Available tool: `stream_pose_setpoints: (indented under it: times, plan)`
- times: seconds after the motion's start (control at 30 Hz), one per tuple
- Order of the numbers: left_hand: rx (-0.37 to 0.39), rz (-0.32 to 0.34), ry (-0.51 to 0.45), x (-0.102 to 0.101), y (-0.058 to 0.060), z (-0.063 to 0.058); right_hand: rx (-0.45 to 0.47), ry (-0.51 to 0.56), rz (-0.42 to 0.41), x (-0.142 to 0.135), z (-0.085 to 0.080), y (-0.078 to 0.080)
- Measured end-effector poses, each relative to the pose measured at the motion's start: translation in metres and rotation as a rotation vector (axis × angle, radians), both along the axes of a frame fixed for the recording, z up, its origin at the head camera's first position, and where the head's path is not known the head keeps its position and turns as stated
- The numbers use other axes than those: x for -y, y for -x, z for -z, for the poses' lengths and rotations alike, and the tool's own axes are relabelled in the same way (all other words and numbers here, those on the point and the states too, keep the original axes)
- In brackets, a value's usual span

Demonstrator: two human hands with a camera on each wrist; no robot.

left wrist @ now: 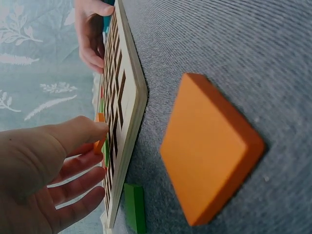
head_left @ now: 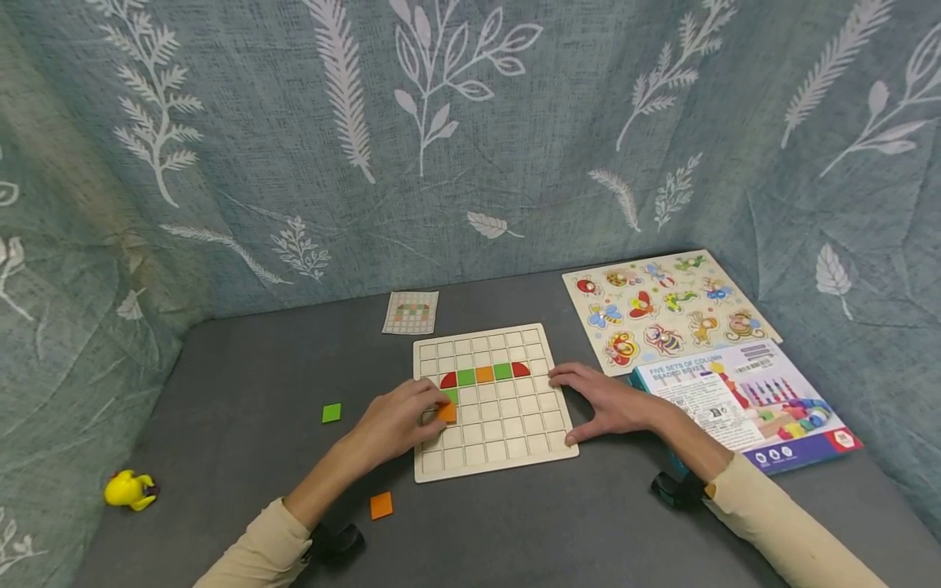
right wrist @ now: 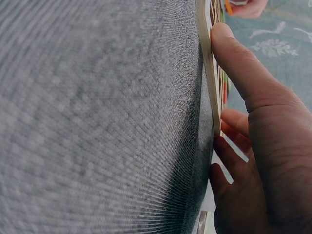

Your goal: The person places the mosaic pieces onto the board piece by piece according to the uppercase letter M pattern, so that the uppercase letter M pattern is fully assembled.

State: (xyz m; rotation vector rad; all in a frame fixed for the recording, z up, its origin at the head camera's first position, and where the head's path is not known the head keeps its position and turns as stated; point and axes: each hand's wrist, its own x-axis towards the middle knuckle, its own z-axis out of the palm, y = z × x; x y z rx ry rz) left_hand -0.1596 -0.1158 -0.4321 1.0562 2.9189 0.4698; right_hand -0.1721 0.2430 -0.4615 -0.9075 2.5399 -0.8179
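Observation:
My left hand (head_left: 400,418) pinches an orange square tile (head_left: 447,413) between thumb and fingertips, over the left part of a wooden grid board (head_left: 515,447). Just above that tile lies a green tile (head_left: 450,395), partly covered by the fingers. A row on the board has a red rounded piece (head_left: 448,380) at the left, then green, orange (head_left: 484,374) and green (head_left: 502,371) squares, and another red rounded piece (head_left: 520,370). My right hand (head_left: 606,400) rests at the board's right edge, thumb and fingers spread and touching the rim.
Loose on the dark table lie a green tile (head_left: 332,412) and an orange tile (head_left: 381,505). A pattern card (head_left: 410,313) sits behind the board. At right are an insect puzzle (head_left: 654,310) and a toy box (head_left: 750,408); far left is a yellow toy (head_left: 128,490).

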Motion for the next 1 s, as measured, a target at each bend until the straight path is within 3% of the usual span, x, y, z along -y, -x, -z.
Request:
stream_pose_setpoints:
  times: [1.0]
  plan:
    - [0.006,-0.006,-0.006,-0.0059,0.0007,0.0026,-0.006,-0.001,-0.008,0.0001,-0.0005,0.0009]
